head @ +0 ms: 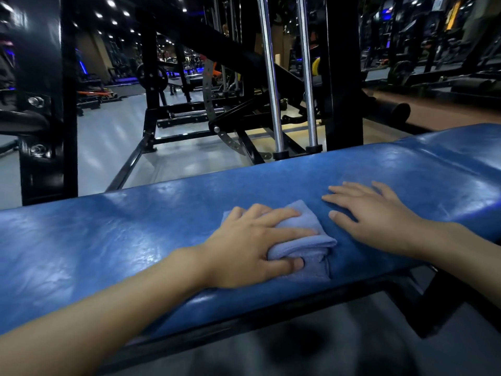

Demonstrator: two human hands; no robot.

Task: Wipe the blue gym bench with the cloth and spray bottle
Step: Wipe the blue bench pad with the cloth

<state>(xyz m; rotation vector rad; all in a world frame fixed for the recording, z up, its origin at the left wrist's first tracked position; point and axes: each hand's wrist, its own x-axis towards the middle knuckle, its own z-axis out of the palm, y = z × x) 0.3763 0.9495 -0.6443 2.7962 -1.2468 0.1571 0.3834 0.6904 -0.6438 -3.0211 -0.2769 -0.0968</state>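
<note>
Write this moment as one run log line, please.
left hand: pressing cloth on bench | right hand: flat on bench, empty | spray bottle: not visible

One blue padded counter (108,234); on it, one folded blue cloth (303,240) and two hands, left (249,245) and right (374,213); behind it, two chrome guide rods (271,77).

Dim gym: glossy grey floor (113,137), black rack frame (343,77), chrome guide rods (271,77), ceiling spotlights (111,2).
</note>
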